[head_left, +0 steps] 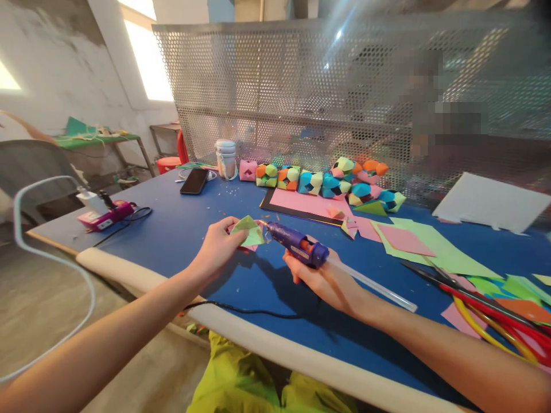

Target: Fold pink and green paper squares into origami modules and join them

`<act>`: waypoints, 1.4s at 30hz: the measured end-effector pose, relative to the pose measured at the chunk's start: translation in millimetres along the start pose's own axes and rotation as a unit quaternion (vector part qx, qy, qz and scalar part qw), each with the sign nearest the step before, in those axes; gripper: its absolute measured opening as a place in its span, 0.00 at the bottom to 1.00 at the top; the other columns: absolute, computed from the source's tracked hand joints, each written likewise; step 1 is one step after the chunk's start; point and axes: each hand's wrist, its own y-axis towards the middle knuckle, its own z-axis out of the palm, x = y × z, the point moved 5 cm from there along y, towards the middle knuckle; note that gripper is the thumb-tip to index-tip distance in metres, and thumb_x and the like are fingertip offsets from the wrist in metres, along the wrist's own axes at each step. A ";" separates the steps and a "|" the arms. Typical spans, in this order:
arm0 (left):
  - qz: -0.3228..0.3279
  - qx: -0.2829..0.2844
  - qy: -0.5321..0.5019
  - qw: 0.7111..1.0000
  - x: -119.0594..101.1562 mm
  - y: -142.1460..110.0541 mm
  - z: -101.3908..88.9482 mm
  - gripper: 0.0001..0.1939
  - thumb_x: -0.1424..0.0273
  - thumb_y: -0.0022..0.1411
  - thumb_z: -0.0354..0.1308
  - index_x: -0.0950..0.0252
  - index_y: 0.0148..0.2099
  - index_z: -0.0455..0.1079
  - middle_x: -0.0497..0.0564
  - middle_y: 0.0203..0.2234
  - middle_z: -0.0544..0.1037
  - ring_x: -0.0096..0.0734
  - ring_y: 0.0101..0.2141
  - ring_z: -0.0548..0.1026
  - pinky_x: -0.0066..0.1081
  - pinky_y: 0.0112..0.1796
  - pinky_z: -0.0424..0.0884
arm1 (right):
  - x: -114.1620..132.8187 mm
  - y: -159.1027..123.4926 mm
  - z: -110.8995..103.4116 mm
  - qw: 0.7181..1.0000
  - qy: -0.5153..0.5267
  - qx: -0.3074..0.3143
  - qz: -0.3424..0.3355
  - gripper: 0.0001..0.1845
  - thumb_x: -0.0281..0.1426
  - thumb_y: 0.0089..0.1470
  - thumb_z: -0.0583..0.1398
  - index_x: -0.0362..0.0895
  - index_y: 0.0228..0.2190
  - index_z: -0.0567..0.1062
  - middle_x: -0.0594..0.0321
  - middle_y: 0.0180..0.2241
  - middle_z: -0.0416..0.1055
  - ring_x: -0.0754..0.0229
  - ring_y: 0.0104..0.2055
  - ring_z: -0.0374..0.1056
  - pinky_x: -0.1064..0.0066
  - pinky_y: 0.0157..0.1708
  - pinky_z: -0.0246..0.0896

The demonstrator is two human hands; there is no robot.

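My left hand (217, 245) pinches a folded green paper piece (251, 231) with a pink part under it, held just above the blue table (181, 229). My right hand (321, 281) grips a purple glue gun (297, 246) with an orange trigger. Its nozzle points left and nearly touches the folded paper. A clear glue stick (372, 284) juts out of the gun's back toward the right. A black cord (241, 311) runs from under my right hand along the table's front edge.
A row of colourful folded paper balls (327, 182) lines the back, by a perforated metal screen (301, 86). Pink and green sheets (413, 241), scissors (434, 275) and red and yellow tubes (495, 327) lie right. A phone (194, 180), a white jar (225, 159) and a pink device (105, 215) sit left.
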 end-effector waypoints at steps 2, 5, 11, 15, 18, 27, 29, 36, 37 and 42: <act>0.002 -0.009 -0.009 1.000 2.5 0.0 1.3 0.05 0.71 0.47 0.59 0.67 0.29 0.69 0.46 0.21 0.74 0.28 0.23 0.72 0.26 0.25 0.70 | -0.1 -0.2 1.1 1.000 -0.021 -0.010 -0.008 0.11 0.40 0.52 0.57 0.44 0.29 0.66 0.68 0.20 0.65 0.65 0.22 0.61 0.73 0.23 0.57; -0.011 -0.026 -0.048 0.998 6.3 -1.0 2.5 0.06 0.73 0.47 0.59 0.67 0.31 0.70 0.47 0.24 0.75 0.26 0.24 0.73 0.25 0.26 0.69 | 0.3 -0.8 0.4 0.998 -0.034 -0.032 -0.036 0.11 0.39 0.51 0.56 0.45 0.27 0.65 0.69 0.20 0.63 0.65 0.21 0.59 0.73 0.23 0.56; -0.088 -0.039 -0.149 0.984 14.5 -2.6 10.2 0.09 0.75 0.45 0.62 0.69 0.32 0.68 0.49 0.24 0.74 0.25 0.22 0.72 0.26 0.24 0.71 | -7.1 1.9 -3.5 0.995 -0.002 -0.086 -0.040 0.11 0.39 0.51 0.56 0.44 0.27 0.65 0.66 0.23 0.66 0.64 0.25 0.62 0.72 0.26 0.58; -0.117 -0.028 -0.167 0.979 10.4 -10.4 23.7 0.10 0.74 0.45 0.63 0.69 0.32 0.68 0.49 0.23 0.74 0.27 0.22 0.73 0.27 0.25 0.71 | -17.4 9.2 -4.7 0.995 0.060 -0.080 0.010 0.14 0.43 0.55 0.56 0.44 0.30 0.68 0.65 0.23 0.68 0.63 0.25 0.65 0.72 0.24 0.58; -0.106 -0.022 -0.163 0.981 6.0 -20.3 37.8 0.11 0.72 0.44 0.65 0.68 0.30 0.68 0.46 0.22 0.73 0.26 0.24 0.73 0.26 0.27 0.70 | -16.8 14.1 -7.0 0.993 0.088 -0.079 0.002 0.17 0.44 0.56 0.56 0.43 0.27 0.70 0.65 0.23 0.70 0.62 0.27 0.66 0.72 0.26 0.59; -0.068 0.017 -0.115 0.991 16.0 -33.3 70.2 0.11 0.66 0.47 0.64 0.66 0.29 0.67 0.44 0.22 0.72 0.24 0.24 0.69 0.25 0.28 0.65 | -20.9 16.5 -4.9 0.977 0.182 -0.112 0.018 0.13 0.33 0.48 0.61 0.40 0.36 0.73 0.63 0.29 0.71 0.63 0.29 0.66 0.71 0.31 0.63; -0.070 0.020 -0.096 0.993 17.6 -33.4 70.0 0.09 0.68 0.48 0.63 0.66 0.29 0.67 0.44 0.22 0.72 0.25 0.24 0.69 0.25 0.27 0.65 | -25.4 14.7 -4.9 0.978 0.171 -0.121 0.019 0.14 0.33 0.47 0.61 0.40 0.37 0.73 0.63 0.29 0.72 0.63 0.29 0.65 0.72 0.30 0.63; -0.114 0.100 -0.016 0.988 9.8 -30.9 60.4 0.05 0.71 0.47 0.60 0.65 0.30 0.69 0.46 0.22 0.74 0.27 0.24 0.70 0.26 0.26 0.64 | -20.9 10.5 -6.7 0.987 0.127 -0.090 0.027 0.10 0.31 0.48 0.59 0.41 0.35 0.73 0.66 0.27 0.70 0.65 0.28 0.63 0.75 0.28 0.60; -0.117 0.112 -0.009 0.987 7.1 -29.3 58.7 0.06 0.70 0.47 0.60 0.65 0.30 0.70 0.47 0.23 0.74 0.27 0.24 0.70 0.26 0.26 0.64 | -19.1 10.5 -6.7 0.989 0.122 -0.083 0.025 0.09 0.31 0.49 0.59 0.41 0.34 0.73 0.67 0.26 0.69 0.65 0.27 0.62 0.75 0.27 0.59; -0.097 0.150 0.031 0.983 -2.1 -19.4 55.4 0.08 0.67 0.47 0.64 0.67 0.29 0.72 0.47 0.23 0.74 0.24 0.25 0.69 0.25 0.28 0.62 | -18.0 11.6 -5.1 0.992 0.104 -0.074 0.000 0.05 0.31 0.50 0.58 0.41 0.29 0.71 0.67 0.25 0.66 0.67 0.26 0.58 0.75 0.27 0.56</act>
